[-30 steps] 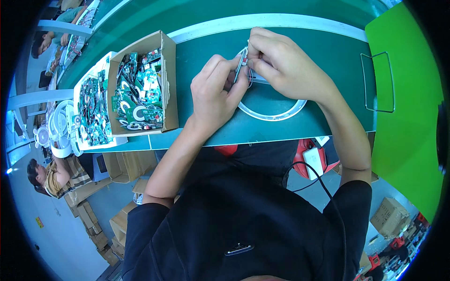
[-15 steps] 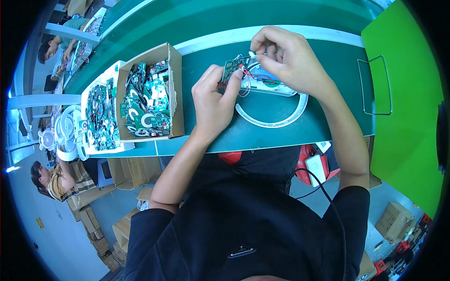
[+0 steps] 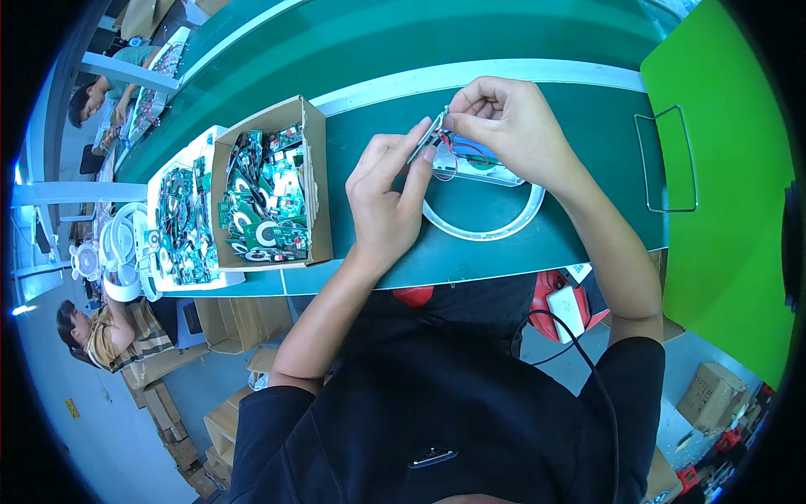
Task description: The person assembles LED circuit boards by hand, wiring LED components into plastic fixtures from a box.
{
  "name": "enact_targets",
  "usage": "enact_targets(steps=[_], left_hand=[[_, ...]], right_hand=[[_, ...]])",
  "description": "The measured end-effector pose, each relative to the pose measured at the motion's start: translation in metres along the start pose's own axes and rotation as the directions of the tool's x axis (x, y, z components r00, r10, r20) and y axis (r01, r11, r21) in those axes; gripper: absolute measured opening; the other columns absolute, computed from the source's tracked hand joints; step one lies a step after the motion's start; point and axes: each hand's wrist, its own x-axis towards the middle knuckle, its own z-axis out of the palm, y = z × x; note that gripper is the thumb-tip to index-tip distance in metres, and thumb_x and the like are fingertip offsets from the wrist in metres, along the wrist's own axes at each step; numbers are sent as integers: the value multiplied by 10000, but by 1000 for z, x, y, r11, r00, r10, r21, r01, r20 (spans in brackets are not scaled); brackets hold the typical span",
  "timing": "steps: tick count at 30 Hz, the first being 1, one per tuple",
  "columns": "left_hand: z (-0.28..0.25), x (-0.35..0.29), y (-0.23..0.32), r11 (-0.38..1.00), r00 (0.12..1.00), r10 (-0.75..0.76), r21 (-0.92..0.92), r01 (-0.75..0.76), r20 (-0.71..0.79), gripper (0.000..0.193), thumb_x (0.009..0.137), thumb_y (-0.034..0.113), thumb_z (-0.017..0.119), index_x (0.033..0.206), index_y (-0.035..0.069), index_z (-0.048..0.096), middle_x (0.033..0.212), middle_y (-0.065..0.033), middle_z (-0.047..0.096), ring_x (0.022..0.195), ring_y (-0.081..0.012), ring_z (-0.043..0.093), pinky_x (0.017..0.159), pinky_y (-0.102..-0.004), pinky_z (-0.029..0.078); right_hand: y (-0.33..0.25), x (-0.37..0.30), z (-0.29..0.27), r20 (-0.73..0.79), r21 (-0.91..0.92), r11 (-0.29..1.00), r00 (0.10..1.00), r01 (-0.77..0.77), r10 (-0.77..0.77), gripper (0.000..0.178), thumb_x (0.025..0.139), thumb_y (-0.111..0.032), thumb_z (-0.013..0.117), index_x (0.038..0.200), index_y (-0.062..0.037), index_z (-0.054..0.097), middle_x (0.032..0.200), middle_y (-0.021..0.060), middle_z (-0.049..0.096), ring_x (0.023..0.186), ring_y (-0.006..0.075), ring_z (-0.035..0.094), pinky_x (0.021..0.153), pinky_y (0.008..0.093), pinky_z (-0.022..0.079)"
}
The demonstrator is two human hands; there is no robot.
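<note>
My left hand (image 3: 382, 202) grips a small green circuit board (image 3: 428, 141) between thumb and fingers, tilted so that it shows nearly edge-on. The fingers of my right hand (image 3: 519, 130) are pinched together at the board's upper end; whatever they hold there is too small and covered to make out. Red and dark wires (image 3: 454, 154) run from beside the board to a white plastic housing (image 3: 495, 174) on the green bench. A white ring-shaped part (image 3: 491, 234) curves out on the near side of this housing.
Left of my hands stands a cardboard box (image 3: 316, 189) full of circuit boards, beside a white tray (image 3: 228, 280) heaped with more. A bright green panel (image 3: 730, 185) with a wire handle (image 3: 695, 160) borders the right. Two people sit farther left. A black cable (image 3: 592, 361) hangs by my right arm.
The board has turned from showing its face to nearly edge-on. My right hand's fingertips have come down closer to its upper end. The whole view has shifted slightly.
</note>
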Motion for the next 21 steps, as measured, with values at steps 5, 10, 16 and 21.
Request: enact_targets(steps=[5, 10, 16, 21], left_hand=[[0, -1, 1, 1000, 998, 24, -11, -24, 49, 373, 981, 4, 762, 1353, -6, 744, 988, -138, 732, 828, -183, 698, 753, -311, 579], [0, -6, 0, 994, 992, -57, -88, 68, 115, 385, 1026, 6, 710, 1407, -41, 686, 1036, -118, 703, 854, -145, 700, 765, -281, 578], [-1, -4, 8, 984, 976, -148, -77, 161, 157, 242, 1081, 12, 640, 1284, -95, 717, 1072, -105, 690, 886, -114, 709, 776, -257, 576], [-2, -4, 10, 988, 978, -142, -29, 148, 151, 193, 1087, 13, 628, 1178, -99, 756, 1048, -103, 692, 863, -112, 710, 756, -256, 574]], right_hand=[[7, 3, 2, 25, 74, 997, 999, -29, 27, 157, 961, -92, 806, 1047, 26, 745, 905, 39, 752, 795, 64, 670, 726, 223, 548], [4, 2, 4, 62, 36, 997, 996, 68, -70, 137, 960, -73, 804, 1035, 19, 734, 869, 4, 720, 747, 31, 606, 668, 210, 492], [5, 2, 6, 11, -63, 981, 983, 185, -184, 134, 959, -69, 806, 1022, 19, 727, 816, -13, 685, 680, 12, 549, 598, 208, 440], [8, 2, 8, -1, -22, 988, 988, 155, -155, 128, 972, -70, 798, 1023, 22, 725, 820, -11, 694, 682, 4, 554, 591, 200, 437]])
